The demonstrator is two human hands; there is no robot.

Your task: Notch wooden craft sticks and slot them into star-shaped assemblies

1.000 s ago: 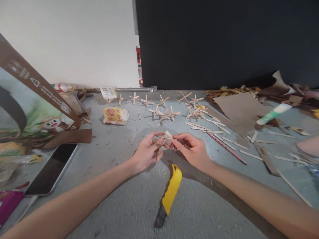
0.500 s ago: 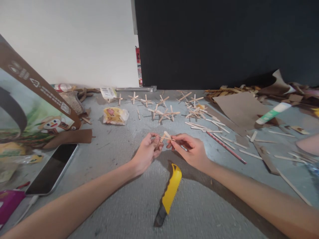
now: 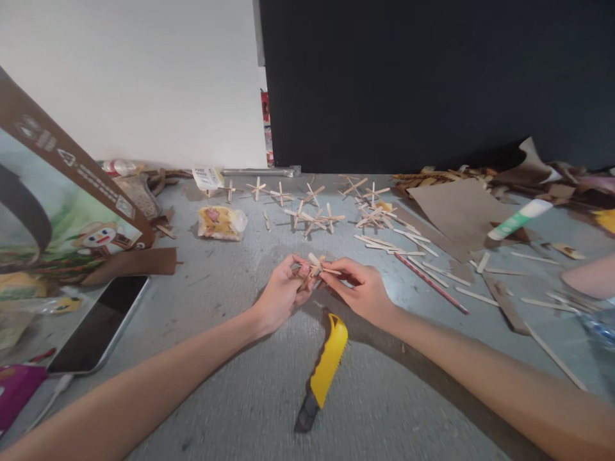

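Left hand (image 3: 283, 291) and right hand (image 3: 364, 289) are pinching small piece of crossed sticks (image 3: 314, 260). Yellow cutter (image 3: 329, 360) is lying on worktop (image 3: 216, 390), nearer wearer. Stick crosses (image 3: 315, 221) are standing beyond hands, wrapped packet (image 3: 218, 224) lying near them. Loose sticks (image 3: 378, 243) and slim red rod (image 3: 432, 283) are lying to right. Phone (image 3: 100, 325) is resting at left. Green-and-white tube (image 3: 520, 219) is lying near brown sheet (image 3: 454, 208).

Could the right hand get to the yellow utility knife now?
Probably yes: nothing covers the yellow utility knife, which lies close by the right hand, though that hand holds crossed wooden sticks.
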